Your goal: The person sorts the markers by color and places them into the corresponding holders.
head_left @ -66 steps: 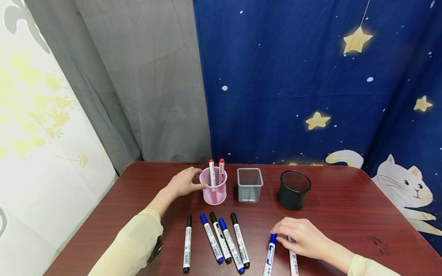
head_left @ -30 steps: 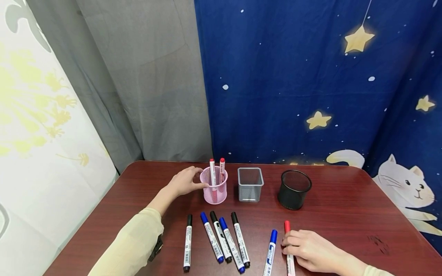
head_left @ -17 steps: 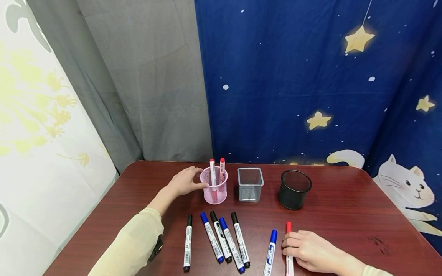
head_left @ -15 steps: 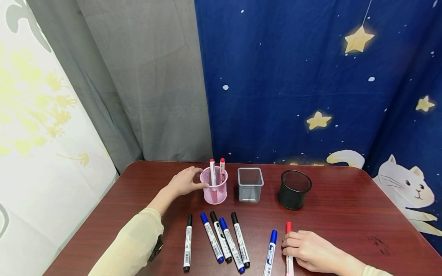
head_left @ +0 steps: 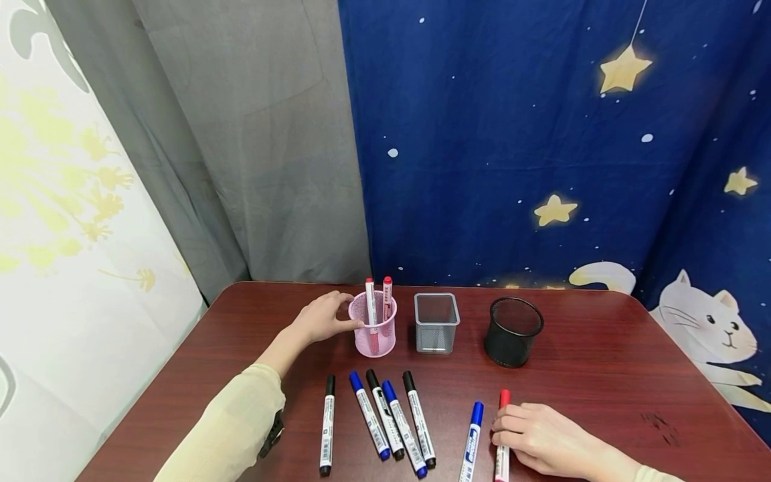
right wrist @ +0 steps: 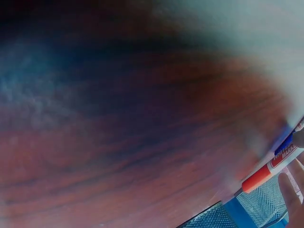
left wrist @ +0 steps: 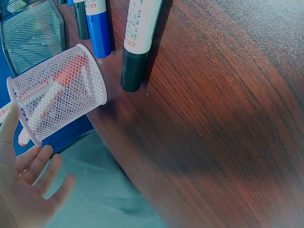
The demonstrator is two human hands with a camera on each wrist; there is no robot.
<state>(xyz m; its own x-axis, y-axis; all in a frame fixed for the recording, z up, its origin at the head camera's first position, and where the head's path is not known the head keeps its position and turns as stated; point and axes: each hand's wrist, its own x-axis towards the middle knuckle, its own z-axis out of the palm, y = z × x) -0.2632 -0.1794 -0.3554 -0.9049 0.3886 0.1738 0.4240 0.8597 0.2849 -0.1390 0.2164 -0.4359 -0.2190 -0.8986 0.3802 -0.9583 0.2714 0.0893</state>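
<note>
My left hand (head_left: 322,316) is at the pink mesh pen cup (head_left: 375,341), thumb at the front of the rim and fingers around its left side. In the left wrist view its other fingers (left wrist: 57,194) spread loosely beside the cup. Two red-capped markers (head_left: 370,301) stand in this cup. At the front right, my right hand (head_left: 539,438) holds a red-capped whiteboard marker (head_left: 504,399) low over the table, red cap pointing away from me; the hand hides part of its barrel. A blue-capped marker (head_left: 472,442) lies just left of it.
A grey square mesh cup (head_left: 436,338) and a black round mesh cup (head_left: 512,345) stand right of the pink one. Several blue and black markers (head_left: 391,422) lie grouped mid-table, with one black marker (head_left: 327,428) farther left. Curtains (head_left: 289,167) hang behind the brown table (head_left: 602,348).
My right hand has moved from above the blue marker to the red marker and grips it. The red marker has turned and slid slightly toward me. The left hand has stayed at the pink cup.
</note>
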